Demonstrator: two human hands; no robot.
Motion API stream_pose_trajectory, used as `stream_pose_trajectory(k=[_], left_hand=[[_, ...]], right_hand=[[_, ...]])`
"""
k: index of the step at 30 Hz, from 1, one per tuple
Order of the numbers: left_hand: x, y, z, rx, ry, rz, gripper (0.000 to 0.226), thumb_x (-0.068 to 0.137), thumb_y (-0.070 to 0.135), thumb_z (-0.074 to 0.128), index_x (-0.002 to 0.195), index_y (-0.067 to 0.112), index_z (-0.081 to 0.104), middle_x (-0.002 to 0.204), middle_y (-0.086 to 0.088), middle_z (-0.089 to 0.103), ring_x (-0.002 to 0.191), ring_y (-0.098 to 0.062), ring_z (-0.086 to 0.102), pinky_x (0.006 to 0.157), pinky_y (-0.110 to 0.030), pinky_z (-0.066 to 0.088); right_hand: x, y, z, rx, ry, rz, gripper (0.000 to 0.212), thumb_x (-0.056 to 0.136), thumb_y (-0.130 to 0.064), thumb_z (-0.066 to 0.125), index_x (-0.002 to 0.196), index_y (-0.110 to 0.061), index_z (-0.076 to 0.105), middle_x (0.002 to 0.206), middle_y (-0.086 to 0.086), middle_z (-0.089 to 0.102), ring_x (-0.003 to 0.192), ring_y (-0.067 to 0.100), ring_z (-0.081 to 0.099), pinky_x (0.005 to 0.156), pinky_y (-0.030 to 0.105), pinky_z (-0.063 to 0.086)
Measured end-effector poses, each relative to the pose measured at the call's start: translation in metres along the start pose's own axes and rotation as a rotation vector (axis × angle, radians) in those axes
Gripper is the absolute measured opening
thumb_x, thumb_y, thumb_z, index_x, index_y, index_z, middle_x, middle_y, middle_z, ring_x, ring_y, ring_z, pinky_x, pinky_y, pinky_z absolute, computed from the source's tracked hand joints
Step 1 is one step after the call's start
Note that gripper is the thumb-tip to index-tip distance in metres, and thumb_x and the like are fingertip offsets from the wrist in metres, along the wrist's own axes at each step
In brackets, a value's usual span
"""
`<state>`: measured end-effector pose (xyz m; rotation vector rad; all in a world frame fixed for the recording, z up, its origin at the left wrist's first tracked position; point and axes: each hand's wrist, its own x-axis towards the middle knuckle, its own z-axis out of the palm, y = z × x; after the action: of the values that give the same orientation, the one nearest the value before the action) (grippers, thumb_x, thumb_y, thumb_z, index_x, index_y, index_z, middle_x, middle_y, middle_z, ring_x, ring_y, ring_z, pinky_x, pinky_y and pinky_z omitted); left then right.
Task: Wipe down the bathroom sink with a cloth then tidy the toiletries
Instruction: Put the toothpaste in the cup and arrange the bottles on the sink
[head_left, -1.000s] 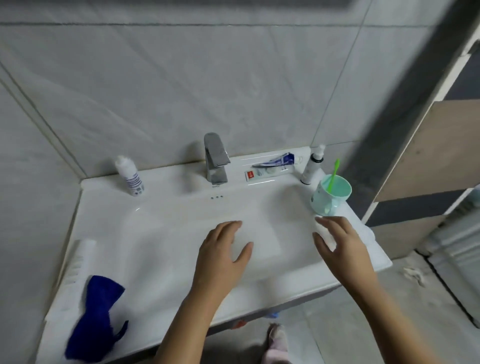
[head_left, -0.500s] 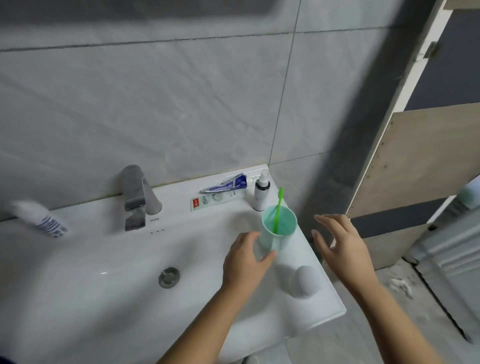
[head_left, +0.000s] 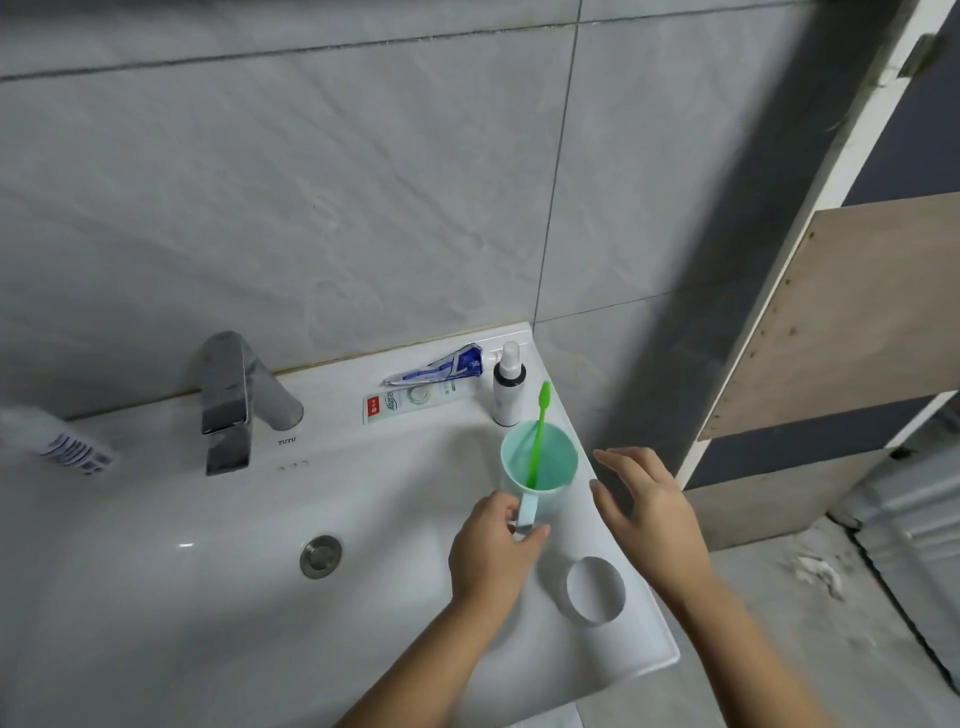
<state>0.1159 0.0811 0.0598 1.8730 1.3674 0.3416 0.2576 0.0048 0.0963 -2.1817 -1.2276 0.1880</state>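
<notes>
- Head view: left hand (head_left: 493, 551) has its grip closed on the handle of the mint cup (head_left: 558, 460), thumb and fingers pinching it from the near side.
- Right hand (head_left: 649, 514): grip open, fingers spread and relaxed, just right of the cup with a gap between them, holding nothing.
- Cup is upright at the right rim of the sink (head_left: 363, 613); can't tell if its base is on the rim or slightly off it.
- Green toothbrush (head_left: 538, 431) stands in the cup, head up, leaning toward the back.
- Behind the cup, in the back right corner: small spray bottle (head_left: 508, 395), upright.
- Left of the bottle: toothpaste tube (head_left: 441, 368) lying on a flat toothpaste box (head_left: 410, 406), both along the back ledge.
- Faucet (head_left: 234, 400) at mid ledge, drain (head_left: 320, 556) below it in the basin.
- White bottle (head_left: 57, 441) at the far left, blurred, label unreadable.
- White round object (head_left: 595, 590) on the near right rim, near both wrists; can't tell what it is.
- Grey tile wall (head_left: 363, 182) behind.
</notes>
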Motion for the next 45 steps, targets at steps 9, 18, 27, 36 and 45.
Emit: stream_pose_trajectory(k=[9, 18, 27, 36, 45], left_hand=[[0.004, 0.001, -0.012, -0.131, 0.033, -0.069, 0.008, 0.077, 0.021, 0.069, 0.076, 0.014, 0.065, 0.070, 0.004, 0.065, 0.072, -0.019, 0.061, 0.064, -0.028, 0.045], [-0.002, -0.010, -0.104, -0.121, 0.178, -0.059, 0.013, 0.072, 0.027, 0.075, 0.066, 0.030, 0.064, 0.064, 0.019, 0.065, 0.060, 0.006, 0.059, 0.054, -0.008, 0.039], [0.036, 0.002, -0.141, -0.055, 0.389, -0.107, 0.007, 0.076, 0.029, 0.072, 0.075, 0.026, 0.065, 0.073, 0.014, 0.066, 0.069, -0.002, 0.061, 0.062, -0.015, 0.039], [0.062, 0.001, -0.140, -0.068, 0.405, -0.188, 0.009, 0.074, 0.026, 0.074, 0.072, 0.023, 0.066, 0.067, 0.013, 0.067, 0.067, 0.000, 0.061, 0.058, -0.009, 0.036], [0.068, -0.006, -0.142, -0.063, 0.419, -0.203, 0.010, 0.075, 0.027, 0.074, 0.072, 0.023, 0.066, 0.065, 0.011, 0.068, 0.067, 0.001, 0.061, 0.064, -0.021, 0.044]], right_hand=[[0.009, 0.004, 0.003, 0.047, -0.031, -0.007, 0.029, 0.083, -0.014, 0.064, 0.112, -0.015, 0.063, 0.109, 0.002, 0.058, 0.098, 0.019, 0.057, 0.073, 0.023, 0.040], [0.060, -0.010, 0.000, 0.098, -0.012, -0.115, 0.029, 0.085, -0.014, 0.063, 0.114, -0.014, 0.061, 0.110, -0.001, 0.056, 0.094, 0.014, 0.055, 0.071, 0.020, 0.037], [0.184, 0.006, 0.041, 0.287, -0.228, -0.121, 0.025, 0.085, -0.014, 0.063, 0.109, -0.019, 0.063, 0.104, -0.003, 0.058, 0.090, 0.013, 0.058, 0.077, 0.022, 0.038], [0.241, 0.012, 0.121, 0.353, -0.465, 0.014, 0.031, 0.080, -0.013, 0.070, 0.110, -0.013, 0.062, 0.104, 0.000, 0.055, 0.088, 0.021, 0.053, 0.080, 0.027, 0.041], [0.252, 0.017, 0.145, 0.237, -0.573, -0.032, 0.031, 0.079, -0.005, 0.068, 0.107, -0.015, 0.060, 0.100, -0.001, 0.052, 0.090, 0.016, 0.051, 0.072, 0.005, 0.040]])
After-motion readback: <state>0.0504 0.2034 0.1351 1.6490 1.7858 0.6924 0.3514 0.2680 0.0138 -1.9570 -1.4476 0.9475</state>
